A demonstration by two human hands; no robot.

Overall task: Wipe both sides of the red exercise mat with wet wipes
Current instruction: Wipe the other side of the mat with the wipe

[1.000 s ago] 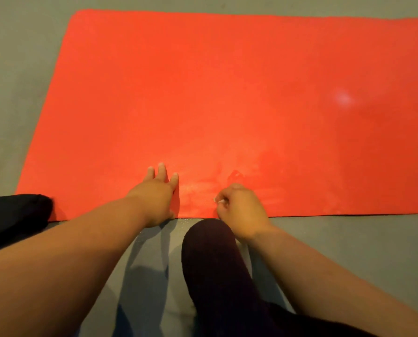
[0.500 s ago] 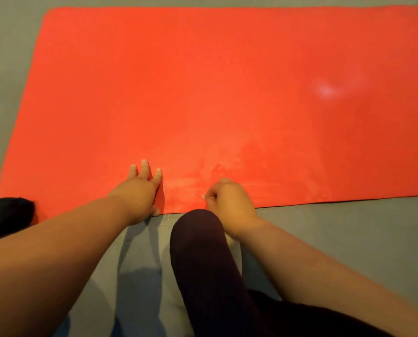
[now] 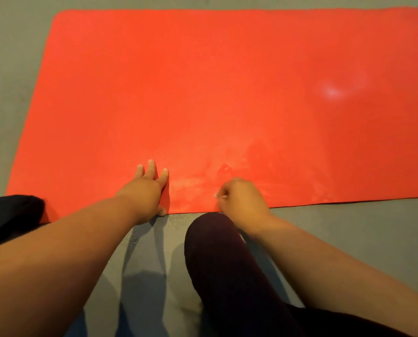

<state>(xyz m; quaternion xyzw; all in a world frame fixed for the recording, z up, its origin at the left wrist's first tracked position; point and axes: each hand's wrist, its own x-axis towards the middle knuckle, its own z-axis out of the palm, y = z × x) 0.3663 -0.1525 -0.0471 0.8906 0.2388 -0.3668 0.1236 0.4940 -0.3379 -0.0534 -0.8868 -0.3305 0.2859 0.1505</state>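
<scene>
In the head view we see both bare forearms reaching forward and down to the near long edge of the red exercise mat. Our left hand lies flat on the mat with its fingers straight and a little spread, pointing toward the far edge, and the thumb sits right at the near edge. Our right hand rests just beside it to the right, also at the near edge, with its fingers curled under. A small pale sliver shows at its fingertips, but we cannot tell whether it is a wipe or whether the hand holds anything.

The mat lies flat on the grey floor. Its surface is plain red, with smeared, damp-looking streaks between and beyond the hands and a pale glare spot toward the right.

Its long axis runs left to right. The left short end shows with rounded corners, while the right end runs out of view. One dark-clad knee sits on the floor between our arms, just short of the near edge. The other knee covers the mat's near left corner.
</scene>
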